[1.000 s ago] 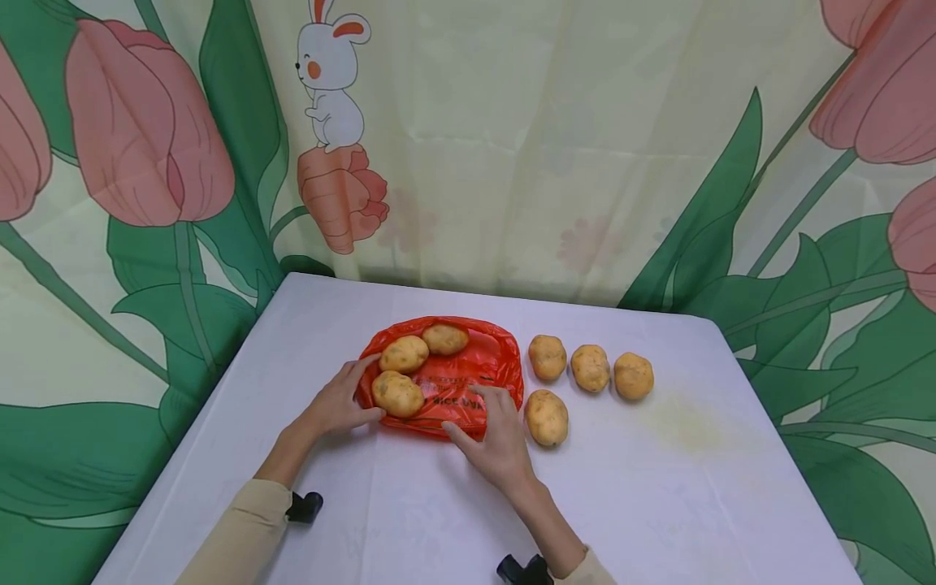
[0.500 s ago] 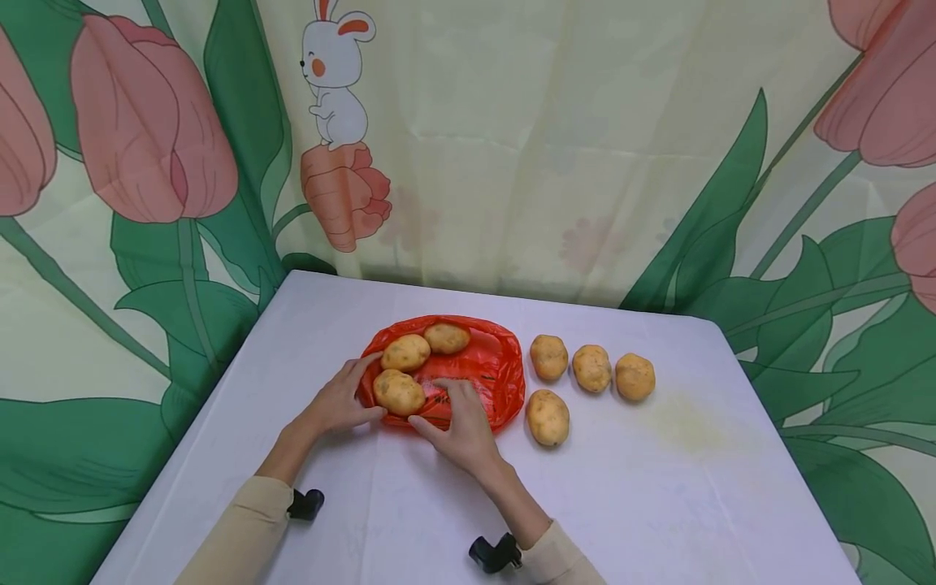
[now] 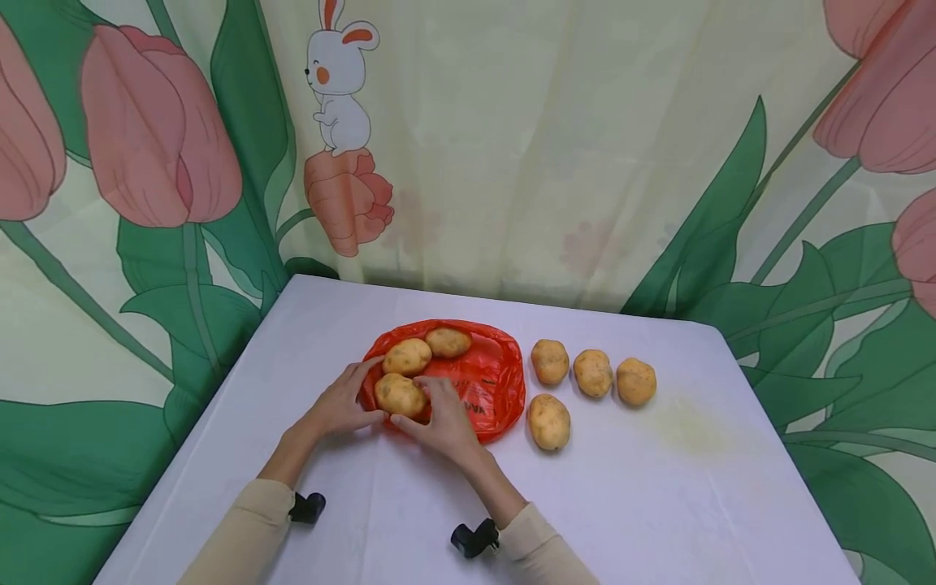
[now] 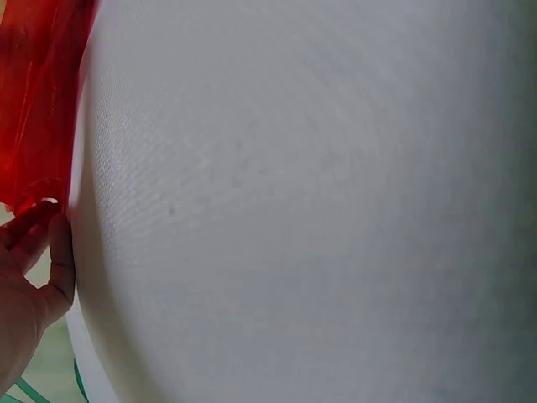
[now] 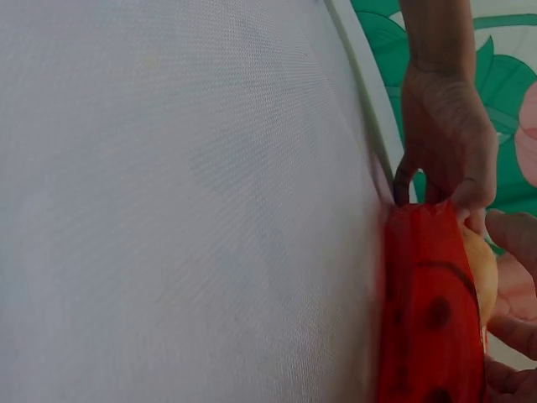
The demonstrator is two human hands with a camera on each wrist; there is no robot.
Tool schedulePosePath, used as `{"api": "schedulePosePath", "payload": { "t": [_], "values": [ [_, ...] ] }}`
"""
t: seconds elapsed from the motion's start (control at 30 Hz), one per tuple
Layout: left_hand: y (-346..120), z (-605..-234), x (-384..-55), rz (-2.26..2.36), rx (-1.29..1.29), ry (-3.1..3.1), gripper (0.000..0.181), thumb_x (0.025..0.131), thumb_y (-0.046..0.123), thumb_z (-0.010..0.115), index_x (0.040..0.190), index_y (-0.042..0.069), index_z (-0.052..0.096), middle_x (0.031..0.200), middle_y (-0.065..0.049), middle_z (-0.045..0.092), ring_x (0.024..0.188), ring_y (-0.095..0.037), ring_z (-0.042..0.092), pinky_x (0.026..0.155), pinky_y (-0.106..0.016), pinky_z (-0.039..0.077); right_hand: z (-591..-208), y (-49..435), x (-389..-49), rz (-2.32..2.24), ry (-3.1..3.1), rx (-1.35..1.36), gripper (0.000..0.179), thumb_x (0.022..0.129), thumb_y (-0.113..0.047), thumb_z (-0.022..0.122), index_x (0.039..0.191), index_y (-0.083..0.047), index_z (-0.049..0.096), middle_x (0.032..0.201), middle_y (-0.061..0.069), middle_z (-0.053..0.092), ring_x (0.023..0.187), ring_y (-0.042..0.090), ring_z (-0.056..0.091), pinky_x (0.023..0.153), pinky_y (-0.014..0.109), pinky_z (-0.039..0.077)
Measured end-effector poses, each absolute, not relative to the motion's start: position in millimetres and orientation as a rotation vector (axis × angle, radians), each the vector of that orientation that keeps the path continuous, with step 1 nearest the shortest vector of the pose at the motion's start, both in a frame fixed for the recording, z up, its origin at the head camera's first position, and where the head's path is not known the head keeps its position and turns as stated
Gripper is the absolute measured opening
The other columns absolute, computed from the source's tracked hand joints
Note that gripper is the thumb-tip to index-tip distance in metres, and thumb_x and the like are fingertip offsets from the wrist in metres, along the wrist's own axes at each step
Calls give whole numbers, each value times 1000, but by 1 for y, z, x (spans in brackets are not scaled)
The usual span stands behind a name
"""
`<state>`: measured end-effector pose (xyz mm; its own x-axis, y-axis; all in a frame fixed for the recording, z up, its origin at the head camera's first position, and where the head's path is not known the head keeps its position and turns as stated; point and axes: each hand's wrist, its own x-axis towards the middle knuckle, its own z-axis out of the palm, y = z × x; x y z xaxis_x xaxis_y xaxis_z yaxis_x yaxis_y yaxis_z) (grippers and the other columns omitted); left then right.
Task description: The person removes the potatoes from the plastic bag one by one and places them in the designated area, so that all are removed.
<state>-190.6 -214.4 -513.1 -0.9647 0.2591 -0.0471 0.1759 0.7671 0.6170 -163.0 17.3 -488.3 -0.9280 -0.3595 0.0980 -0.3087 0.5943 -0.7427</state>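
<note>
Left hand (image 3: 342, 406) pinching red bag (image 3: 504, 386) (3 potatoes (image 3: 398, 395) inside), right hand (image 3: 448, 424) at 1

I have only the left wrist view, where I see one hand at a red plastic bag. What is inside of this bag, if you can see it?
Observer: In the head view, three potatoes lie inside the red bag.
Operator: Thank you. And where is the right hand?
Observer: The right hand is at the nearest potato in the bag; I cannot tell if it grips firmly.
Operator: Are there also potatoes outside?
Observer: Yes, four loose potatoes lie on the table, right of the bag.
</note>
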Motion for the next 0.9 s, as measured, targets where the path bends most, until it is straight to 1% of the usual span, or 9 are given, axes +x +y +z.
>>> {"api": "schedulePosePath", "payload": {
  "t": [0.07,0.23,0.43,0.53,0.7,0.9],
  "values": [
    [-214,-514,-189,964,344,2824,98,79,44,77,160,22,26,149,-24,40,135,-49,46,104,-70,43,-490,15,-162,-1246,2729,-563,70,88,-48,76,143,-11,51,137,7,53,124,22,53,104,46,51],
    [-214,-516,-188,966,340,2832,100,78,48,78,160,23,26,148,-23,40,135,-49,46,104,-70,43,-491,10,-164,-1243,2697,-546,72,89,-48,75,145,-12,48,139,7,52,125,22,53,105,46,51],
    [-216,-520,-187,991,373,2842,97,80,44,77,160,20,28,146,-22,43,133,-46,49,105,-68,43,-497,7,-167,-1243,2699,-551,73,91,-45,74,147,-8,47,141,9,53,126,24,55,108,47,48],
    [-216,-521,-186,992,381,2841,96,80,44,76,159,18,28,146,-22,44,132,-45,49,104,-67,44,-499,7,-167,-1244,2697,-541,70,92,-42,74,147,-8,47,142,10,53,127,24,54,109,47,47],
    [-214,-517,-185,999,361,2833,97,79,46,76,159,20,28,146,-22,43,133,-46,48,105,-69,43,-500,7,-168,-1268,2690,-548,65,94,-36,73,147,-8,47,142,10,53,127,25,53,109,48,46],
    [-212,-514,-187,1002,354,2823,98,79,46,77,160,21,28,148,-21,42,135,-46,47,105,-69,43,-497,9,-168,-1283,2702,-548,62,94,-33,73,145,-8,48,137,10,54,123,24,54,107,48,47]
  ]
}}
